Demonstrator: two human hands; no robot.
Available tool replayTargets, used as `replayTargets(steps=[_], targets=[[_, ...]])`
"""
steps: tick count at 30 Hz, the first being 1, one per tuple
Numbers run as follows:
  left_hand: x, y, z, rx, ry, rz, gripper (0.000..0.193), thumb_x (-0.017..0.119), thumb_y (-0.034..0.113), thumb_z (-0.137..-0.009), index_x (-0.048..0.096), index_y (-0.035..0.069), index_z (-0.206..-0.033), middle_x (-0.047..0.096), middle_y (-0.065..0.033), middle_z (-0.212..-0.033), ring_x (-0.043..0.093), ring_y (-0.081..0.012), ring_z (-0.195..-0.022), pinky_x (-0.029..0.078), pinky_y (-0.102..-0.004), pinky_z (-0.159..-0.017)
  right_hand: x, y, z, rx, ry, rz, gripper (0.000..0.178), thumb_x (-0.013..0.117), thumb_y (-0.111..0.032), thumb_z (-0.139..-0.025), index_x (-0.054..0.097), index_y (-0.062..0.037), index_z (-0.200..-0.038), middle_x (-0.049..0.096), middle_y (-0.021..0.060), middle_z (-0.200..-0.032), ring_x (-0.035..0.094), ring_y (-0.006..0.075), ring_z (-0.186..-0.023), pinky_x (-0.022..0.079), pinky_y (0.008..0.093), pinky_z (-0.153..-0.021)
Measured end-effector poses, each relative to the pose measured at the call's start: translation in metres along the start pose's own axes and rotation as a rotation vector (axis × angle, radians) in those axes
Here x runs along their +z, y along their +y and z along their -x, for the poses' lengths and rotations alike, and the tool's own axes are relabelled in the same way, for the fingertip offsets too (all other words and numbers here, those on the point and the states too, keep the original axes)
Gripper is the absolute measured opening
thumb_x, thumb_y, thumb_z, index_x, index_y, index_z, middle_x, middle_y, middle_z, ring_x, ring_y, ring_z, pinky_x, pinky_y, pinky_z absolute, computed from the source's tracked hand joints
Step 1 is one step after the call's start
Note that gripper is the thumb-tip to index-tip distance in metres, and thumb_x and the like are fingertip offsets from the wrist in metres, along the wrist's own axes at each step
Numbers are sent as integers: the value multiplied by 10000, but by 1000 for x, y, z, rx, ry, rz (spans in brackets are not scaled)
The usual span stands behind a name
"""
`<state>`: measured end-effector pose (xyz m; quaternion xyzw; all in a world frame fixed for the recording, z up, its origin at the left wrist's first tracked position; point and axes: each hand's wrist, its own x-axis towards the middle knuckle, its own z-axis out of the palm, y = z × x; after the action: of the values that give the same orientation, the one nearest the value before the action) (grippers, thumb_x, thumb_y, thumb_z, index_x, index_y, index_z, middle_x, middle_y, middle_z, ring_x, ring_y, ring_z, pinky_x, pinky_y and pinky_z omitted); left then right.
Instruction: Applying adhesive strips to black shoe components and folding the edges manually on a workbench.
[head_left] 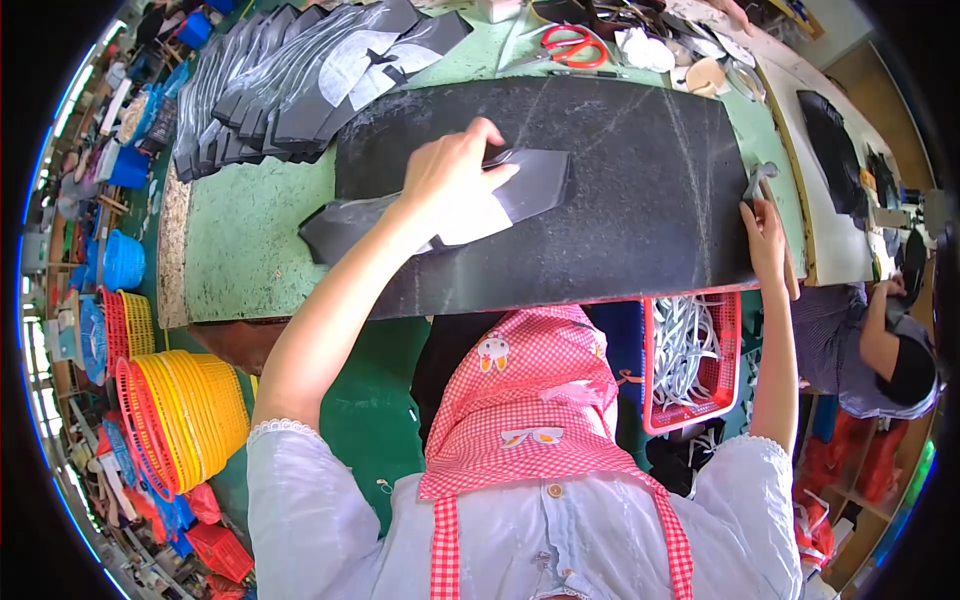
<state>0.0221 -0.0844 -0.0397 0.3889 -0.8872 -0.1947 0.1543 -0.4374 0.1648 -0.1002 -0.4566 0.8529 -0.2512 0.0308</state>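
Note:
On a black work mat (640, 200) lies a dark grey cut piece of leather-like sheet (540, 183), with a pale area on it. My left hand (450, 180) is over the middle of this piece, its fingers bent and thumb against it, gripping it near a fold. Part of the piece is hidden under that hand. Past the mat's right end, my right hand (766, 240) is closed round the handle of a hammer (764, 176), whose metal head points away from me.
Overlapping stacks of similar dark pieces (260, 95) lie at the back left. Red-handled scissors (573, 47) and small scraps are along the back. A red basket of pale strips (690, 360) stands below the front edge. Yellow baskets (195, 415) are at left; another person (875, 340) works at right.

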Motion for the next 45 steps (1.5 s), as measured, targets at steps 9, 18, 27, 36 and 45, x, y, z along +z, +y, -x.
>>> replayTargets(steps=[9,18,27,36,45], targets=[[20,53,17,28,-530,792,337,805,232,-948,766,50,-1229,718,-7,-868,597,-60,-761,517,-271,-728,11,1,-14,-90,282,211,457,678,-353,-1003,630,-44,-1335,630,184,-1314,552,397,-1275,407,486,-1116],[38,66,17,404,115,255,447,771,103,-902,719,169,-1341,648,-60,-1084,636,-226,-975,541,-372,-896,4,-34,-27,-123,214,-103,420,639,-68,-883,680,-99,-1299,640,152,-1319,574,351,-1261,415,470,-1123],[6,35,186,-181,-819,-83,569,547,637,-995,704,91,-1016,751,-182,-858,757,-390,-827,607,-525,-727,-5,-79,-17,-266,232,-266,278,646,60,-861,691,-35,-1118,700,126,-1140,643,312,-1117,500,405,-999],[111,-12,242,-870,-726,1275,560,679,424,-1001,619,13,-1376,710,-167,-1295,714,-264,-1155,576,-415,-989,7,-202,-7,-452,-120,-525,181,646,-1,-951,734,-43,-1103,711,114,-1051,701,235,-961,554,344,-864],[35,-100,310,-1015,255,1402,217,778,24,-896,711,30,-1102,757,-105,-1044,741,-220,-943,606,-365,-842,-73,-272,24,-555,-276,-705,353,745,-65,-915,662,-19,-1255,689,91,-1176,662,179,-1018,529,344,-919]])
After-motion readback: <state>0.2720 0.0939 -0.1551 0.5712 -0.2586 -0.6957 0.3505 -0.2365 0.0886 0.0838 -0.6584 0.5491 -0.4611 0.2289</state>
